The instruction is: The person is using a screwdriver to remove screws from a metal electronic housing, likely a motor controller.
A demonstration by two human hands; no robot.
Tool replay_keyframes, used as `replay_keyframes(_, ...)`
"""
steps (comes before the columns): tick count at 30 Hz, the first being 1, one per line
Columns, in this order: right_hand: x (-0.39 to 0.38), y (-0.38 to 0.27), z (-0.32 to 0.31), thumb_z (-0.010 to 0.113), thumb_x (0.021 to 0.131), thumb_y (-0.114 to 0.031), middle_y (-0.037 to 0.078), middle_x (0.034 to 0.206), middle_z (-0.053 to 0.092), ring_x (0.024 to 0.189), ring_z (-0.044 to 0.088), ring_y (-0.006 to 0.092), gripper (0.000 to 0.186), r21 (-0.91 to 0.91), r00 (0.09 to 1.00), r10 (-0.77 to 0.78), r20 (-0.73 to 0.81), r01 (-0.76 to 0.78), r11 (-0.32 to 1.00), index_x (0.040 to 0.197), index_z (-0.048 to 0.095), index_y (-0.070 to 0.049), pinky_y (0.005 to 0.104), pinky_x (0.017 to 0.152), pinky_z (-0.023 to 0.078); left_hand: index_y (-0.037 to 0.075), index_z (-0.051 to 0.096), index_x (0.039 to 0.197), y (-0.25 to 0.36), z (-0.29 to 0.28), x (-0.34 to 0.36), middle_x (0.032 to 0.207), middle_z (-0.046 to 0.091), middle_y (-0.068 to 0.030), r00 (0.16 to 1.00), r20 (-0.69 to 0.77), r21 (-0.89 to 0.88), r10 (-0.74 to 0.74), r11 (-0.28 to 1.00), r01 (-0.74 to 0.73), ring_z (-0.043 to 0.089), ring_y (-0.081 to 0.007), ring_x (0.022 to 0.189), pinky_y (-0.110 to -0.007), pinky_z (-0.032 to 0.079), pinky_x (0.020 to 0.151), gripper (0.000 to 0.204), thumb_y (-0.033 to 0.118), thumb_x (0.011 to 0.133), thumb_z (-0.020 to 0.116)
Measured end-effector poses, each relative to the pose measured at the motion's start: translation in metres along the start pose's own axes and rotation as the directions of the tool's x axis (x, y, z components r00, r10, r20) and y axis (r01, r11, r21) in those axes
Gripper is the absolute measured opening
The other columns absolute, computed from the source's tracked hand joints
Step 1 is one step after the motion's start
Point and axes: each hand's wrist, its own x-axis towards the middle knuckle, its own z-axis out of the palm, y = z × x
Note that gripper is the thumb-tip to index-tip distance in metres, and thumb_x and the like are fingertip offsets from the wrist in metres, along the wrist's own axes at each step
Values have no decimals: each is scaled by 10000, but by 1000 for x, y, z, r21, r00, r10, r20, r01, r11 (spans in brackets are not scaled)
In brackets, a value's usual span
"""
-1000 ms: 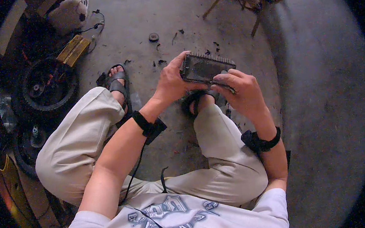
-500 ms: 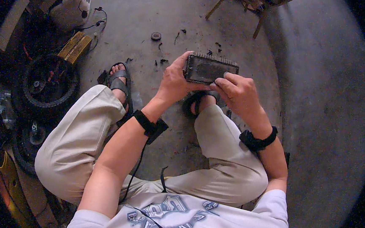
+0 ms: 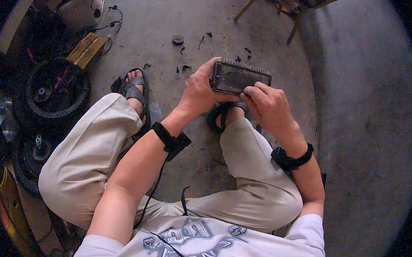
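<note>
Clamping finned box (image 3: 237,75) in left hand (image 3: 197,92), likely for steadiness; touching it, near right, with right hand (image 3: 271,104); can't tell if pinching.

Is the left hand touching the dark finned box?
Touching: the head view shows the left hand gripping the dark finned box by its left end.

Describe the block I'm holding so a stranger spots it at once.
Follow the pale trousers along the right leg to its sandal. Just above it in view, the left hand holds a dark rectangular block the right hand touches. Fins line its far edge; its dark colour separates it from the yellow ridged block at left.
</note>
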Motion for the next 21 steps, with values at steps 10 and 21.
replay_keyframes(10, -5, 3, -1, 726, 868, -91, 113, 834, 632, 722, 673, 356, 172, 45, 1000, 18, 13, -19, 999, 1027, 664, -63, 455, 595, 541, -11, 559, 1404, 4, 0, 0, 1226, 714, -187, 999, -19, -49, -42, 998, 41, 703, -305, 1139, -394, 555, 998, 1053, 426, 567, 1025)
replay_keyframes(21, -4, 6, -1, 717, 850, -44, 126, 841, 627, 719, 673, 363, 237, 68, 999, -24, 49, 20, 997, 1078, 654, -57, 456, 597, 546, 29, 544, 1434, -1, 0, -2, 1205, 728, -136, 999, -24, 52, 46, 998, -45, 713, -240, 1101, -368, 570, 968, 1081, 390, 549, 1048)
